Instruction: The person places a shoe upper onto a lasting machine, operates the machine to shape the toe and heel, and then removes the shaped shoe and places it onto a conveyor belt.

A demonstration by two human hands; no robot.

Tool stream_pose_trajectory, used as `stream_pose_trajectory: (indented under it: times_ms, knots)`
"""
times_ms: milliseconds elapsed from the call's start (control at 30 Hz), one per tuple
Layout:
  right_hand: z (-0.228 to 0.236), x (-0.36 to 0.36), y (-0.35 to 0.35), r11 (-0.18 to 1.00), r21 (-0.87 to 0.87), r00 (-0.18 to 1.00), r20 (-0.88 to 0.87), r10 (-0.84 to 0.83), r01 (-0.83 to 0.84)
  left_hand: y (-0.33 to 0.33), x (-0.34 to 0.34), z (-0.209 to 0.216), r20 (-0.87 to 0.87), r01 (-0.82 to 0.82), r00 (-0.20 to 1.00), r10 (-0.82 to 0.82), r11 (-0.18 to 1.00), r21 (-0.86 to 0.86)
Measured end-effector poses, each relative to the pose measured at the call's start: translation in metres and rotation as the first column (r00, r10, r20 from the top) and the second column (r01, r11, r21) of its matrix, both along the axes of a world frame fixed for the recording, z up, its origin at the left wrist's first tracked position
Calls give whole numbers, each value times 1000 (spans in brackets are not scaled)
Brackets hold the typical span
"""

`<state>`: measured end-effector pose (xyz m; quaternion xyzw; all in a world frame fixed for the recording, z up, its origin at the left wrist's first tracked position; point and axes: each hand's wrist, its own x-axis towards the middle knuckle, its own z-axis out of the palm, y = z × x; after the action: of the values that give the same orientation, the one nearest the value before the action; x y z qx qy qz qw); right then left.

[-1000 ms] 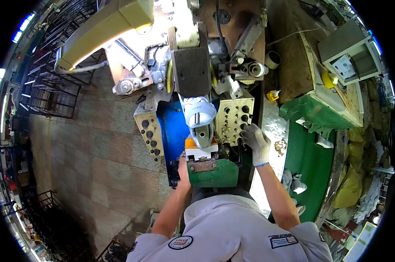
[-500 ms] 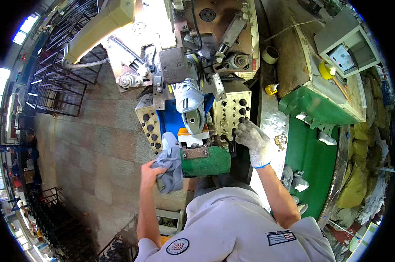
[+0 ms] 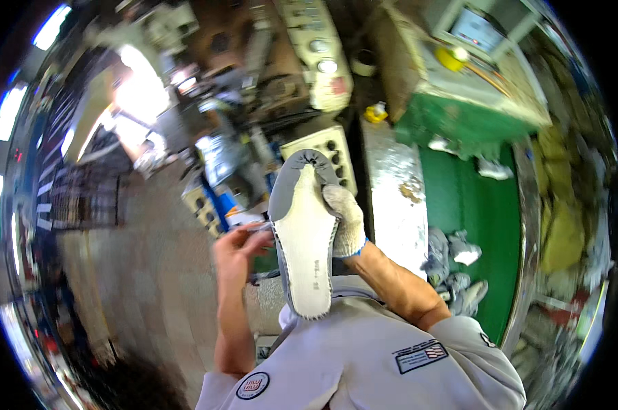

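My right hand [image 3: 345, 220], in a knitted white glove with a blue cuff edge, grips a lasted shoe upper [image 3: 306, 232] by its right side. The shoe is held bottom up, toe pointing away from me. Grey material is pleated over the toe, and a pale insole with a stitched edge fills the middle. My bare left hand [image 3: 239, 251] is at the shoe's left edge, its fingers partly smeared by motion. Whether it touches the shoe or holds anything, I cannot tell. Beyond the shoe stands a lasting machine [image 3: 220, 160], blurred, its control panel [image 3: 329, 147] partly hidden behind the toe.
A metal-topped ledge [image 3: 394, 184] runs along the right. Past it, several shoes [image 3: 464, 249] lie on a green surface [image 3: 459, 195]. A bench with a green skirt [image 3: 459, 116] carries a yellow tape roll [image 3: 451, 58]. A bright lamp [image 3: 141, 89] is at the upper left.
My right hand has left the machine's panel and now holds the shoe up before me. The grey fabric piece in my left hand no longer shows. The view has shifted and blurred.
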<state>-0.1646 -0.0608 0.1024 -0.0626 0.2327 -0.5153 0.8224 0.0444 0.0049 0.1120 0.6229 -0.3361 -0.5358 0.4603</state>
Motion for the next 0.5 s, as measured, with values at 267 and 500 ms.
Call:
stream_pose_trajectory:
  times_ms: [267,500]
  knots:
    - [-82,-233,22,932,-159,718,-599,-354,327,-83,32,-37,530,-188,771,353,921,-340]
    - [-134,-416,117,772,124,646,-639,-419,623,-140,23,-64,700,-175,638,322,945,-276]
